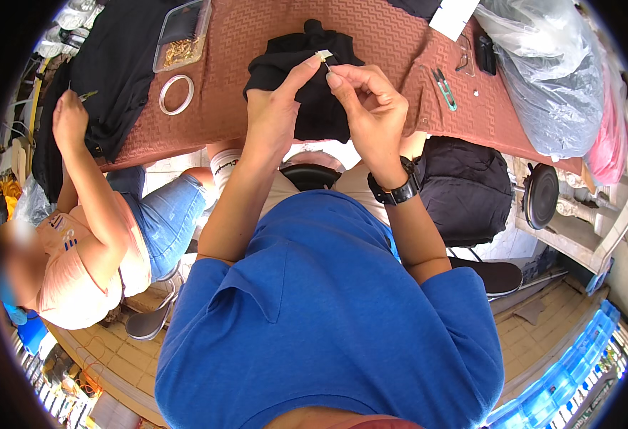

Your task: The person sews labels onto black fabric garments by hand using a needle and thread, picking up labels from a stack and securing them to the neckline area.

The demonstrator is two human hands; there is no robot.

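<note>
I cannot identify the pale piece [325,53] or thin dark item [327,66] at the fingers [335,81]: both are too small. Gold-coloured pieces [180,51] are likewise unresolved. The co-worker's head [15,261] is blurred. The upper edge crops the clear box [160,53] and white paper [452,19] in my view.

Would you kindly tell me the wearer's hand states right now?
Left hand: closed, holding a small pale piece.
Right hand: pinched closed; what it grips cannot be told.
</note>
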